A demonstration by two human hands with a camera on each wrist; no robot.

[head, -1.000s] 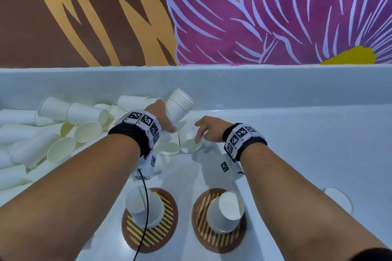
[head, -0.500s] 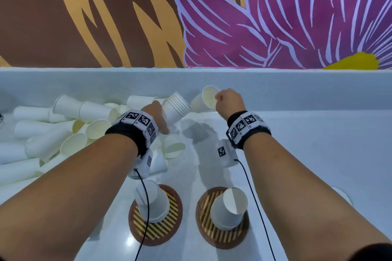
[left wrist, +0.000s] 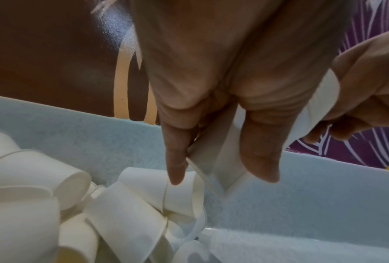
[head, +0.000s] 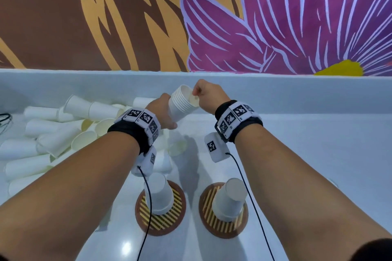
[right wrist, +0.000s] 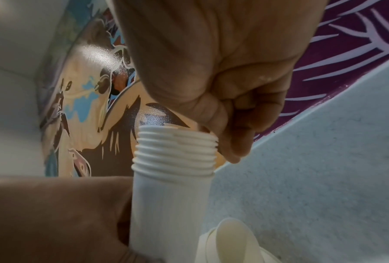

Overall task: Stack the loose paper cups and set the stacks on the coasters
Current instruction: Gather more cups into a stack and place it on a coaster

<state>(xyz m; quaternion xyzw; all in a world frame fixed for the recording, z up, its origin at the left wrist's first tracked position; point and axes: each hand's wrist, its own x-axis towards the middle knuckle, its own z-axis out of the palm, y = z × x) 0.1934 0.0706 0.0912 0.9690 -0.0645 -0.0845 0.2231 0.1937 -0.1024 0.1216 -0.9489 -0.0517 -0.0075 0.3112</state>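
My left hand [head: 164,112] grips a tilted stack of several white paper cups [head: 180,105] around its lower half, held above the table with its mouth pointing up and right. My right hand [head: 200,93] pinches the rim of the top cup [head: 192,96], which sits nested in the stack's mouth. In the right wrist view the stack [right wrist: 173,195] shows its ringed rims, with my right hand [right wrist: 223,140] curled at the top rim. Near me lie two round brown striped coasters [head: 177,216] [head: 206,212], each bearing upside-down cups [head: 159,193] [head: 230,201].
A heap of loose white cups [head: 53,133] lies on its side over the left of the table. One more cup [head: 177,146] lies between my forearms. A low pale wall [head: 297,91] runs along the table's back, under a painted mural. Cables hang from both wrist cameras.
My right hand picked a cup off the table, carried it up and left, and slid it into the stack's mouth. My left hand raised the stack slightly.
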